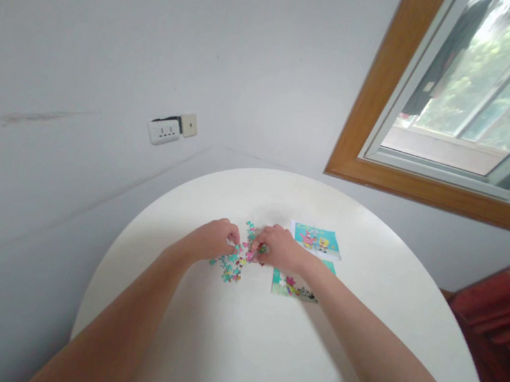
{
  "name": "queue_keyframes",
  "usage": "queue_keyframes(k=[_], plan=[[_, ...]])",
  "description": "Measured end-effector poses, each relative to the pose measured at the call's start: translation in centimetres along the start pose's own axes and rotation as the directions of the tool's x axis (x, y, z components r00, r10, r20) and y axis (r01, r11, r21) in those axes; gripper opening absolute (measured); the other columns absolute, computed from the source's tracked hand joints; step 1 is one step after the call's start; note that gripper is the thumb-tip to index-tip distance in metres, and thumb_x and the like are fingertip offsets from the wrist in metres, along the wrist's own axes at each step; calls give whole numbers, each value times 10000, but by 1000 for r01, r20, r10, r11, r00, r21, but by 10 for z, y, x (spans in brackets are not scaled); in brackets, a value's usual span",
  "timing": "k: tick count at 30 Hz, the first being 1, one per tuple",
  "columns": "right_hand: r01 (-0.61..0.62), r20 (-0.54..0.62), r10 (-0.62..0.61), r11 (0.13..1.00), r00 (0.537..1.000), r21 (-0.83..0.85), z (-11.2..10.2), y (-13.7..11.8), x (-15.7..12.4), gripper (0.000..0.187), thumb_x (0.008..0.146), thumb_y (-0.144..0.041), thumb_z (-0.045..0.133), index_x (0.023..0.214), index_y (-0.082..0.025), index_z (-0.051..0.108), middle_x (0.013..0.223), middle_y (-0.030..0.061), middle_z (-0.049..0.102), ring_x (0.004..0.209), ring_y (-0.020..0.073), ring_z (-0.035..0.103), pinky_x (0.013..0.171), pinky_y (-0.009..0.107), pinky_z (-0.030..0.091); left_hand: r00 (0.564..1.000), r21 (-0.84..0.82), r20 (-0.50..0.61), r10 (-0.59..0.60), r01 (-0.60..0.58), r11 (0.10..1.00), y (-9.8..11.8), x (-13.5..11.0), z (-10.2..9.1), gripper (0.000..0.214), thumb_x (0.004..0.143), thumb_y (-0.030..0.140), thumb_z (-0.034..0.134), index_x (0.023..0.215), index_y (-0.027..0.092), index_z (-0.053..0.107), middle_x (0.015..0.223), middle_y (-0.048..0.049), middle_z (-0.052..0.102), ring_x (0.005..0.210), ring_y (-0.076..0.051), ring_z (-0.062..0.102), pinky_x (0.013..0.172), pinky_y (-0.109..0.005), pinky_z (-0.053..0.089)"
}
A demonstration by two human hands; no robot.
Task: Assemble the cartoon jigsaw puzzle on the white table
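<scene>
Loose jigsaw puzzle pieces, mostly teal with some pink and yellow, lie in a small heap between my two hands. At the heap's left side my left hand is closed in a pinch, with a teal piece at its fingertips. My right hand reaches over the heap's right side, its fingers closed around a pink puzzle piece. Beneath my right wrist, a partly filled puzzle board is half covered by the forearm. Behind it lies a teal picture sheet with a pink and a yellow cartoon figure.
Everything lies on a round white table that stands against a pale wall. A wall socket is at the left, beyond the table edge. On the right are a wood-framed window and red fabric low beside the table.
</scene>
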State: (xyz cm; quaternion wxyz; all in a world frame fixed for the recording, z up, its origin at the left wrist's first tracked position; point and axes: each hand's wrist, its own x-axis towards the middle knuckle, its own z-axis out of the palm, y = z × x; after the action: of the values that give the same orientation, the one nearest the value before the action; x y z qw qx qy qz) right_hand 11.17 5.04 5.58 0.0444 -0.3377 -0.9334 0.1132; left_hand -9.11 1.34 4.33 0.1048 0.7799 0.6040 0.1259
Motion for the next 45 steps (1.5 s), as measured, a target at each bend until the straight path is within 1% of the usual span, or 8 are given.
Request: queue_keyframes(k=[7,14,21,26,32,37,41,45], plan=[[-7,-11,7,1000,1000,27,3,1,3,181,751,-233,665,918,-270,725,978,26,674,976,195,564,850,296,378,1000,-2,30,3,-2,1000,-1,1,-1,146,669,212,581,757,185,693,809,-51,667,766,-190,632,689,-257,476],[18,4,-17,999,1000,-33,0,-2,3,216,742,-378,704,944,-310,734,1009,49,673,1028,245,547,811,316,390,997,-7,71,-9,10,1000,0,1,-2,160,677,223,558,747,183,695,778,-47,670,711,-174,631,633,-240,466],[-25,139,7,991,990,131,-8,-6,15,127,673,-228,754,798,-204,744,667,-9,685,697,135,617,658,207,416,996,3,89,-15,15,1000,-1,1,-1,167,688,226,570,793,180,691,823,-55,669,757,-186,637,670,-249,467],[-20,173,-24,969,985,247,-3,-5,16,139,676,-180,742,809,-161,708,649,-18,674,578,91,587,539,167,393,994,16,108,-27,25,1000,1,1,-3,159,697,223,578,799,175,690,834,-58,665,750,-181,634,639,-234,453],[-32,141,-23,927,990,374,0,-6,12,172,676,-112,711,840,-152,681,645,-30,642,582,86,574,549,168,406,993,27,119,-13,10,1000,1,3,-1,177,704,202,564,826,177,688,838,-55,664,752,-176,626,648,-233,445],[-2,16,-9,800,1000,600,-13,14,-12,193,694,-121,667,881,-150,708,672,-16,647,644,100,576,617,196,427,994,36,110,16,-20,999,0,4,1,182,716,260,585,848,187,688,862,-52,653,806,-192,615,711,-255,450],[-69,-33,118,763,993,643,-20,36,-52,161,736,-160,594,829,-163,725,682,-6,666,633,101,555,622,217,413,998,48,61,29,-32,998,1,3,-1,210,720,293,597,882,187,679,875,-60,613,818,-209,597,741,-286,445],[-177,-35,261,741,965,648,-7,48,-88,182,742,-178,569,828,-154,727,660,2,655,592,99,520,570,217,386,994,60,-39,103,-101,993,16,1,-4,169,736,246,569,865,185,659,857,-54,568,819,-208,570,767,-302,438]])
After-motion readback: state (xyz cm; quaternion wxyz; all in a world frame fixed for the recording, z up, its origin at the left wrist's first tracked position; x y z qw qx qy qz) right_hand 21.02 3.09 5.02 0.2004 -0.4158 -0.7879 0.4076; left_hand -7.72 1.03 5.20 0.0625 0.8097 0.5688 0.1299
